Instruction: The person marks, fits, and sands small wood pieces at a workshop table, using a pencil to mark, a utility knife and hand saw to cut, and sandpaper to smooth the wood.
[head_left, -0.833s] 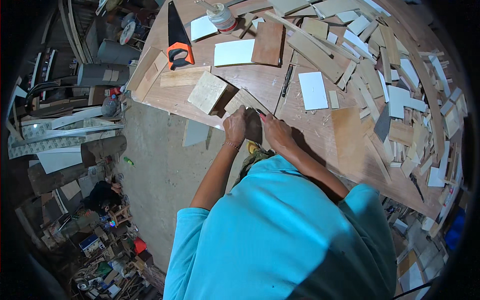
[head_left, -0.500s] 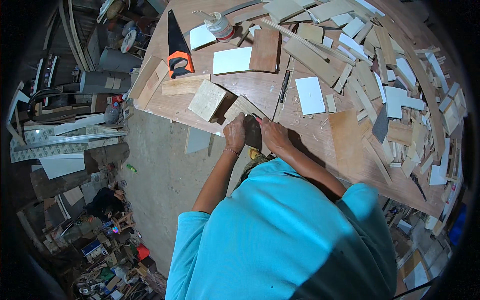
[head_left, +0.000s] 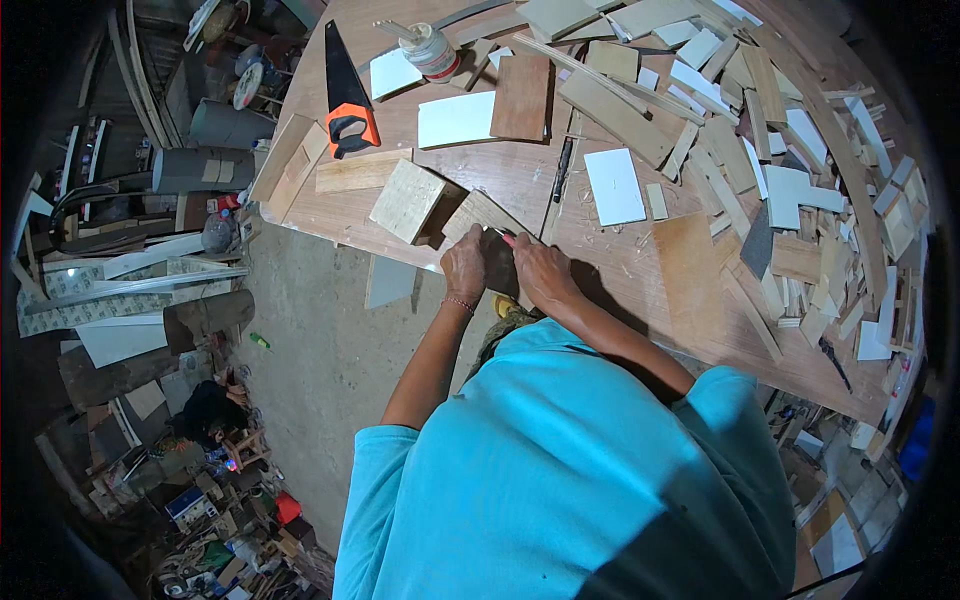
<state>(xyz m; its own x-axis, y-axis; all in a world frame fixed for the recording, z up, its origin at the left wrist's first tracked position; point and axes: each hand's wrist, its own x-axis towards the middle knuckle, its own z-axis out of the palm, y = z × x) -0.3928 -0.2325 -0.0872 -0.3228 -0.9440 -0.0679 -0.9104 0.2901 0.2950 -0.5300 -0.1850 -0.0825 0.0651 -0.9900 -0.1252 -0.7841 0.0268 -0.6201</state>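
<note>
My left hand [head_left: 464, 266] is closed on the near edge of a wooden block [head_left: 487, 210] at the table's front edge. In my right hand [head_left: 543, 274], beside it, is a small red-handled tool [head_left: 508, 240], mostly covered by the fingers. Its thin pale tip points toward the left fingers, at the block's near edge; its exact kind is too small to tell. A second, boxy wooden block [head_left: 405, 200] stands just left of the held one. Below the held block, a dark face shows between my two hands.
A handsaw [head_left: 350, 95] with an orange and black handle lies at the far left, near a glue jar [head_left: 430, 55] with sticks in it. White panels [head_left: 615, 187], a black pen-like tool [head_left: 563, 170] and a heap of wood offcuts [head_left: 740, 170] cover the table's right side.
The whole view has shifted slightly to the left. Both hands keep their places at the block, with the red-handled tool at almost the same spot.
</note>
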